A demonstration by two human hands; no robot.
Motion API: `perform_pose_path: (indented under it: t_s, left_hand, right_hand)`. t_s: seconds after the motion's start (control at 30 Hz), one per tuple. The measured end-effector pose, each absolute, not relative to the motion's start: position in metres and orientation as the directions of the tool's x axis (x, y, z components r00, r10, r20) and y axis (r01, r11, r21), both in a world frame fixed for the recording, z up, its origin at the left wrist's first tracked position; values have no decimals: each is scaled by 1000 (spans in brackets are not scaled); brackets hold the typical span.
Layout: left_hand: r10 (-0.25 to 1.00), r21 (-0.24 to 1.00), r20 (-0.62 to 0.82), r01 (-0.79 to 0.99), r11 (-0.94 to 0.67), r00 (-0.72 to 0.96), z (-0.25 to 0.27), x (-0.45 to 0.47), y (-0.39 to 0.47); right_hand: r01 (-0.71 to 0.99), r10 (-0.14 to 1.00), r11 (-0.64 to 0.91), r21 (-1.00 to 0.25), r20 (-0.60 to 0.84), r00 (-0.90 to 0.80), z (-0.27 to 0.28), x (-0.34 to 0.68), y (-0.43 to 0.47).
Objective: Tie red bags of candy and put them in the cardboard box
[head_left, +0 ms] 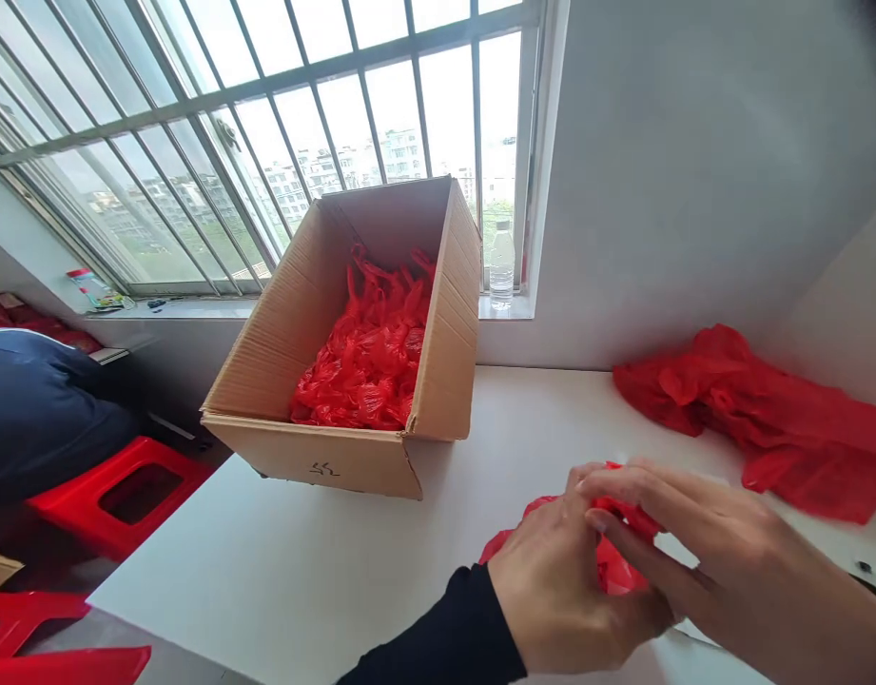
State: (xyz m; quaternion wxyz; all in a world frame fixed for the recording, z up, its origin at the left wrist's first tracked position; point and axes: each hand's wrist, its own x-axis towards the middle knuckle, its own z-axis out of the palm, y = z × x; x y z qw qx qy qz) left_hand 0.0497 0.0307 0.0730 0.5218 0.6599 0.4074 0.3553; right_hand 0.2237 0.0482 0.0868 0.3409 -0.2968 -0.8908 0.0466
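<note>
A red plastic bag (619, 566) is bunched between my two hands, low at the right over the white table. My left hand (562, 580), in a black sleeve, is closed on the bag, and part of the red plastic shows beyond its knuckles. From the right, my right hand (701, 542) pinches the upper part of the same bag, its fingertips meeting those of my left. The hands cover much of the bag, so what is inside it cannot be seen.
An open cardboard box (323, 457) stands on the white table (266, 561), holding several tied red bags (373, 362). Loose red plastic bags (751, 409) lie along the wall. A water bottle (501, 266) stands on the sill. Left are a red stool (116, 495) and a person in dark clothing (45, 409).
</note>
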Motion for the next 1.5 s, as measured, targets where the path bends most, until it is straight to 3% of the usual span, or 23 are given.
perform_pose_path:
  t_s: [0.07,0.17,0.33,0.47,0.63,0.73,0.8,0.9,1.07,1.2,1.33,1.5]
  left_hand:
    - [906,981,65,142,-136,418,69,49,34]
    - [905,1000,-10,9,7,426,60,39,43]
    - [846,948,-150,-168,269,511,45,20,51]
    - [901,946,-137,-216,243,413,43,12,49]
    - [886,991,-67,-75,114,458,51,8,44]
    - [909,976,73,157,-149,411,51,9,40]
    - [905,840,245,390,-376,347,43,10,38]
    - [832,586,492,610,-533,255,21,12,38]
    - [684,428,703,652,-626,195,-5,16,42]
    - [636,312,721,691,-653,276,-7,14,38]
    - [684,261,643,740,-619,345,-25,-2,18]
    - [794,333,569,823,-460,214,-69,-34,-20]
  right_hand:
    - [479,547,832,-278,556,-626,86,219,51]
    - [564,627,767,-304,540,-562,77,220,61]
    - [580,770,634,-511,355,-530,61,231,68]
    - [531,771,608,-590,282,-571,64,231,56]
    - [408,802,516,-753,258,-538,56,212,66]
    - [275,787,364,-890,136,-602,39,200,76]
    - [234,788,255,-938,61,-613,29,194,78]
    - [212,810,225,-951,62,-583,18,191,80]
    - [131,733,248,-960,97,-673,3,190,88]
    - [126,779,285,-950,153,-608,2,191,88]
    - [336,867,379,-862,203,-456,-4,213,87]
    - [547,950,209,-810,35,-310,-37,253,79]
